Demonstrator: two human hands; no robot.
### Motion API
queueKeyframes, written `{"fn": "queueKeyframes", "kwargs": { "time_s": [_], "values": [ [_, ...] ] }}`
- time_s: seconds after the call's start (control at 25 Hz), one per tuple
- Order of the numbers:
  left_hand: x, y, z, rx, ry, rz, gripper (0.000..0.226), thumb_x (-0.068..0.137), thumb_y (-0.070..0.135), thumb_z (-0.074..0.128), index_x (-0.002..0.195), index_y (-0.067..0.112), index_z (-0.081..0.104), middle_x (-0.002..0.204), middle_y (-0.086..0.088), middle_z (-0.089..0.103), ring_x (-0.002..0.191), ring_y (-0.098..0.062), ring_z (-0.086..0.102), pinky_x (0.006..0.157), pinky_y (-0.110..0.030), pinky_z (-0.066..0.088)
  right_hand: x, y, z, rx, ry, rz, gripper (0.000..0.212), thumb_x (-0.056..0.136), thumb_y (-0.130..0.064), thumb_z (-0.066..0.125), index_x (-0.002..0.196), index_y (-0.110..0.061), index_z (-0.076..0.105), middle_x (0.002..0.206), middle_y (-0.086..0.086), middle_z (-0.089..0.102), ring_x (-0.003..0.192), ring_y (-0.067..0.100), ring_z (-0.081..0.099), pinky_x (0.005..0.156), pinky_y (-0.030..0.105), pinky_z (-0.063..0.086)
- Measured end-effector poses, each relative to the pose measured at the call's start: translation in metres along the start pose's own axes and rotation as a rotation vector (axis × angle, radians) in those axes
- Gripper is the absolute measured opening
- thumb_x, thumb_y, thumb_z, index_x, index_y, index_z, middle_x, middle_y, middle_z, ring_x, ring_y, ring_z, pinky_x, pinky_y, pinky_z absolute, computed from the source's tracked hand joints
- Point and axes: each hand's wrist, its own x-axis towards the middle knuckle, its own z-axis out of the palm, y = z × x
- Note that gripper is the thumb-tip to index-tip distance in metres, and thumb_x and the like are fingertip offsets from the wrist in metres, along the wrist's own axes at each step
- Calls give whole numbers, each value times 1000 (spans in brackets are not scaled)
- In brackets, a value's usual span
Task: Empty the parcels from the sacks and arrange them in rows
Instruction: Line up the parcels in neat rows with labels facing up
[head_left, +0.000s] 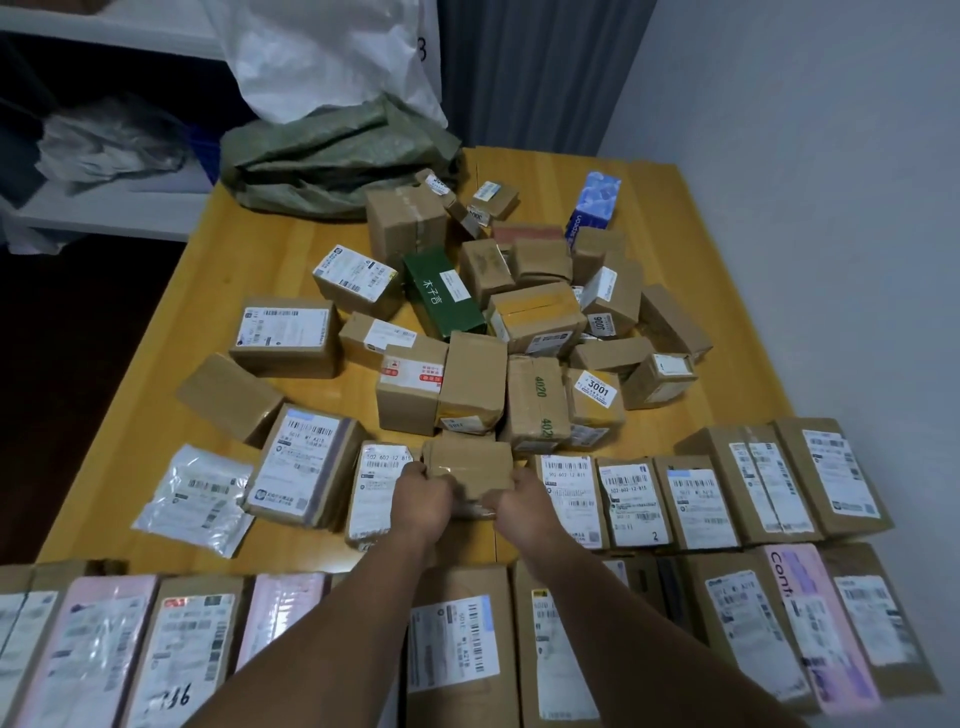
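Head view: left hand (421, 493) and right hand (514, 501) each curl round one end of a small brown cardboard parcel (467, 465), glossy with clear tape, no label showing. It is held at a gap in the second row (675, 499) from the table's (249, 244) near edge. A loose heap of boxes (519, 322) sits mid-table. A crumpled green sack (337, 156) lies at the far-left corner, with a white sack (332, 57) behind it.

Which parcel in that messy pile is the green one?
The dark green box with white characters on it, lying mid-pile; no other parcel there is green.
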Motion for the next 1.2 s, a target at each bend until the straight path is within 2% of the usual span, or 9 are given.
{"fn": "queueKeyframes", "kwargs": {
  "time_s": [0.28, 0.36, 0.52, 0.76, 0.84, 0.88, 0.96, 1.08, 1.2],
  "values": [
    [-24, 8, -8, -85, 65, 92, 23, 84, 37, 58, 99, 21, 65, 107, -8, 65, 98, -28, 59, 94, -50, 51, -17, -5, 0, 45, 162, -39, 40, 75, -47, 59, 106, -22, 60, 103, 7, 61, 90, 27, 64, 84, 52, 58],
    [-30, 10, -11, -183, 64, 116, 27, 90, 46, 53, 100, 24, 65, 105, -7, 66, 98, -27, 61, 93, -52, 52, -23, -7, -4, 78, 196, -95, 33, 80, -58, 52, 96, -30, 59, 98, 4, 63, 89, 26, 64, 84, 53, 58],
    [-35, 9, -17, -421, 2, 45, 50, 77, 71, 54, 102, 29, 63, 104, -6, 70, 101, -26, 65, 92, -54, 53, -40, -13, -12, 275, 193, -144, 39, 75, -78, 46, 92, -45, 55, 110, -1, 58, 99, 22, 58, 92, 52, 53],
    [-44, 6, -18, -471, -21, 84, 38, 70, 39, 64, 97, 14, 71, 100, -15, 73, 101, -34, 66, 95, -57, 52, -51, -17, -21, 416, 90, -121, 17, 93, -26, 62, 104, -17, 54, 111, 8, 61, 102, 21, 57, 98, 49, 50],
    [-49, 5, -21, -537, -46, 95, 30, 74, 25, 61, 98, 7, 66, 95, -17, 70, 96, -34, 65, 81, -48, 55, -55, -17, -22, 474, 74, -138, 13, 93, -14, 59, 105, -14, 54, 107, 9, 61, 99, 21, 58, 91, 43, 52],
    [-52, 5, -23, -569, -88, 94, 32, 74, 17, 61, 103, 3, 62, 93, -16, 68, 92, -32, 63, 71, -42, 53, -56, -19, -23, 509, 63, -146, 14, 92, -8, 57, 105, -13, 54, 105, 8, 61, 98, 22, 59, 89, 44, 52],
    [-49, 1, -25, -570, -187, 94, 67, 62, 11, 66, 126, 2, 49, 105, -17, 64, 95, -31, 60, 68, -39, 50, -55, -23, -27, 515, 103, -163, 19, 90, 1, 55, 102, -14, 56, 107, 13, 63, 99, 27, 60, 91, 50, 53],
    [-51, 1, -26, -399, -151, 242, 89, 52, 4, 76, 133, 21, 45, 126, -11, 57, 111, -29, 56, 85, -47, 54, -54, -26, -26, 439, 163, -109, 11, 96, -13, 58, 102, -23, 58, 113, 9, 63, 98, 26, 60, 91, 51, 56],
    [-62, 2, -20, 14, 15, 603, 88, 57, 20, 85, 134, 31, 44, 132, 3, 46, 123, -14, 45, 100, -39, 45, -61, -27, -14, 642, -91, 25, 33, 93, -56, 60, 113, -29, 57, 112, 2, 66, 109, 27, 61, 83, 50, 58]
  ]
}}
